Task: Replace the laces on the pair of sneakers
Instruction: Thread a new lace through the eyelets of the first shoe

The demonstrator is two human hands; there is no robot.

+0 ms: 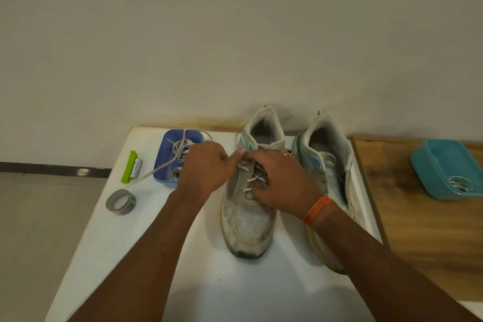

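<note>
On the white counter (136, 256), farthest left, lie a green clip-like tool (128, 167) and, nearer the person, a roll of grey tape (121, 201). Next comes a blue tray (163, 162) holding coiled laces, with one speckled whitish lace (167, 163) trailing across it, over its front edge and onto the counter. The left hand (202, 167) hovers just beside the left sneaker (248, 217), its fingers (223, 158) curled and pinching the lace near the shoe's upper eyelets. That sneaker is worn and grey-white, with a mesh toe, a yellowed sole, teal side markings, and the speckled lace crossed through its lower eyelets; it points toe-first toward the person. The right hand (281, 178) rests on top of this shoe, fingers bent onto the lacing, the tips hidden against it; a ring and an orange wrist thread (317, 210) show. Just beside stands the right sneaker (329, 165), similarly worn, with no lace visible. Farther right, on a wooden surface (418, 230), sits a teal tray (444, 165) containing another coiled lace.
</note>
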